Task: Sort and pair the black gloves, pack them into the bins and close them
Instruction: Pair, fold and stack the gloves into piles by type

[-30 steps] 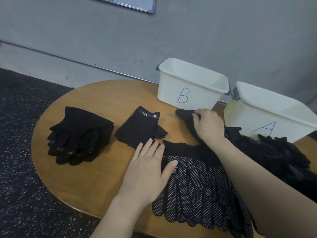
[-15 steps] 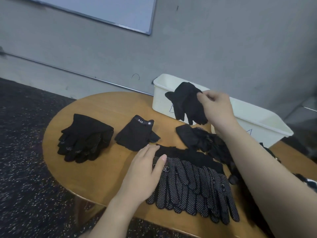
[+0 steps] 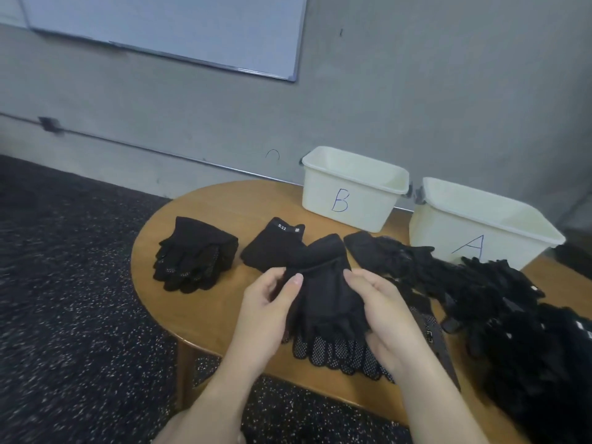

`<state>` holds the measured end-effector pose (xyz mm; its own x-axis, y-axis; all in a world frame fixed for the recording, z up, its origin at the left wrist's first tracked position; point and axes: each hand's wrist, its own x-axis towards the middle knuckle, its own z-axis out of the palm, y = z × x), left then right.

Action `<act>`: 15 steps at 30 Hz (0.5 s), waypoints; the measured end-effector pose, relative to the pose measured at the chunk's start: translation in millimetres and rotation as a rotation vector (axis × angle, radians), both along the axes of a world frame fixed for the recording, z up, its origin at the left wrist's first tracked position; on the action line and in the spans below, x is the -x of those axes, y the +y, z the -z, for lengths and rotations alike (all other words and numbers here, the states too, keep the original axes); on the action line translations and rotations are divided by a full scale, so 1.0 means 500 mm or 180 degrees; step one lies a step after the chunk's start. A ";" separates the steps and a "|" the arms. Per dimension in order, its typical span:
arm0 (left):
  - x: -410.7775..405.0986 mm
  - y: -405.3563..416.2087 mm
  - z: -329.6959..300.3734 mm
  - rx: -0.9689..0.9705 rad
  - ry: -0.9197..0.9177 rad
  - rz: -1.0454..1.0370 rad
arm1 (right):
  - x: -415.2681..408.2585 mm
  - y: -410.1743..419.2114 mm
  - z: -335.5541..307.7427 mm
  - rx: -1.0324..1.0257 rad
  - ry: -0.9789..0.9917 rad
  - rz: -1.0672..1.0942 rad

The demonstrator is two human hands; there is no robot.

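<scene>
Left hand (image 3: pixel 269 302) pinching cuff edge of plain black knit glove (image 3: pixel 323 293), thumb on top; right hand (image 3: pixel 381 312) cupping its other side, fingers curling round fabric. Both hands lifting it over dotted-palm black glove stack (image 3: pixel 336 350), likely checking for match. Glove looking soft, limp, fingers drooping toward 6 o'clock. Folded black glove with white tag (image 3: pixel 272 245) lying at 11 o'clock, sorted black pile (image 3: pixel 195 257) at 9. Cream plastic bins marked B (image 3: pixel 352 190) and A (image 3: pixel 474 232) standing open at 12 to 2 o'clock; unsorted black heap (image 3: pixel 499 290) at 3.
</scene>
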<state>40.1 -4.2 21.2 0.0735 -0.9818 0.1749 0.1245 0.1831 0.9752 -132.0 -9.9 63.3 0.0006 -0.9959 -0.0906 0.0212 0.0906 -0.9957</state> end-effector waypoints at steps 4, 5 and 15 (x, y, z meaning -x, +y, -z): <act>0.000 -0.023 0.010 -0.0188 -0.0498 -0.0100 | 0.013 -0.001 0.028 0.0022 0.0024 -0.0197; 0.000 -0.028 0.011 -0.0200 -0.0641 -0.0114 | 0.017 -0.002 0.036 0.0057 0.0111 -0.0254; -0.010 -0.068 0.028 -0.0352 -0.2134 -0.0249 | 0.070 -0.049 0.080 0.0276 0.1736 0.0027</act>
<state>45.3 -38.4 7.3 0.0557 -0.9928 0.1063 -0.5225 0.0618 0.8504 -167.1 -34.6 23.0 -0.0314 -0.9995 0.0069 -0.4994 0.0097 -0.8663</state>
